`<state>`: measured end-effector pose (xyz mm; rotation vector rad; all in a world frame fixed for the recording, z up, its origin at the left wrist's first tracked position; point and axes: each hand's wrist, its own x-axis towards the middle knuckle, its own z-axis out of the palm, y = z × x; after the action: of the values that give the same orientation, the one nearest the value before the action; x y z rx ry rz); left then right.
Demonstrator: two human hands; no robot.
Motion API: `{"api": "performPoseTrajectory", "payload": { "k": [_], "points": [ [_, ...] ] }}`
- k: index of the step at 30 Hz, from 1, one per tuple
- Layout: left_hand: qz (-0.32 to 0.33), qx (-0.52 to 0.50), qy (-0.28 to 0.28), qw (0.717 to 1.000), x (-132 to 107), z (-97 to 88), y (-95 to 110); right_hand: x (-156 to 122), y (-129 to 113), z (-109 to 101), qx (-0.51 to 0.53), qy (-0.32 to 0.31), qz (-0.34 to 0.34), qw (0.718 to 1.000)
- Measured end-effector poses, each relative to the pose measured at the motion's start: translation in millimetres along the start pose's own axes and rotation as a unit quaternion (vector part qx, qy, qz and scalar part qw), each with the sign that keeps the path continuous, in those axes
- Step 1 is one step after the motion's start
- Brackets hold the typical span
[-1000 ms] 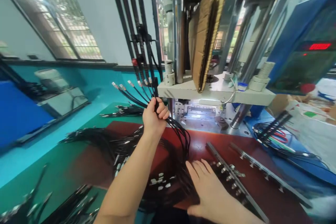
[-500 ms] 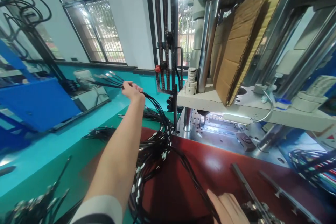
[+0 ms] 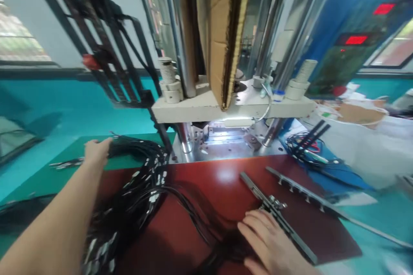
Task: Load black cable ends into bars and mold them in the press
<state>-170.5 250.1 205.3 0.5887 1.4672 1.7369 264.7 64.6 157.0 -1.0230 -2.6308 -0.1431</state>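
Note:
My left hand (image 3: 97, 150) is at the far left on a bundle of black cables (image 3: 135, 146), over the green surface. Its fingers look closed around the cables, though motion smears them. Metal-tipped cable ends (image 3: 66, 164) stick out left of the hand. The bundle curves back across the red board (image 3: 193, 180) and carries many white tags. My right hand (image 3: 266, 240) is low on the right with fingers stretched and apart, beside the dark loose cable stretch (image 3: 222, 251). Just right of it lies a metal rail fixture (image 3: 277, 212) with small clamps.
A press with a pale plate (image 3: 193, 111) stands behind the board, its lit die area (image 3: 222, 133) below. Cardboard (image 3: 222, 38) leans between its columns. A second pegged rail (image 3: 306, 195) lies at right, near coiled cables (image 3: 303, 150) and a white sack (image 3: 355, 137). A black slotted frame (image 3: 106, 38) stands left.
The view has swung to the right. My left hand has come down with the cables onto the green surface. My right hand shows more fully, fingers spread beside the cables.

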Motion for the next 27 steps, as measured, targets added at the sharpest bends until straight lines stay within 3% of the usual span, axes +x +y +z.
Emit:
{"api": "performPoseTrajectory", "payload": {
  "k": [3,6,9,10,13,15,17,19,21,24,27],
  "points": [
    [0.042,0.173,-0.071,0.981,-31,12.8,-10,-38,25,-14,0.003,0.005,0.158,0.987],
    [0.095,0.324,-0.256,0.906,-94,39.6,-19,-72,44,-18,0.047,-0.075,0.26,0.962],
    [0.099,0.299,-0.479,0.819,-172,71.1,-42,-84,46,-19,0.095,-0.146,0.271,0.947],
    [0.114,0.293,-0.52,0.794,-196,81.4,-53,-83,45,-19,0.1,-0.155,0.268,0.946],
    [0.188,0.361,-0.57,0.714,-245,110.2,-87,-75,39,-20,0.109,-0.16,0.272,0.943],
    [0.181,0.431,-0.596,0.653,-258,126.6,-105,-68,38,-20,0.124,-0.166,0.286,0.936],
    [0.144,0.469,-0.617,0.615,-262,139.2,-117,-64,39,-21,0.138,-0.173,0.301,0.927],
    [0.114,0.457,-0.62,0.628,-262,147.0,-123,-63,40,-22,0.152,-0.178,0.305,0.923],
    [0.062,0.413,-0.602,0.681,-264,150.1,-127,-63,42,-22,0.164,-0.179,0.292,0.925],
    [-0.084,0.347,-0.544,0.759,-269,149.8,-130,-65,41,-20,0.152,-0.18,0.274,0.932],
    [-0.173,0.318,-0.505,0.784,-273,148.1,-135,-66,39,-16,0.125,-0.194,0.265,0.936]
  ]
}}
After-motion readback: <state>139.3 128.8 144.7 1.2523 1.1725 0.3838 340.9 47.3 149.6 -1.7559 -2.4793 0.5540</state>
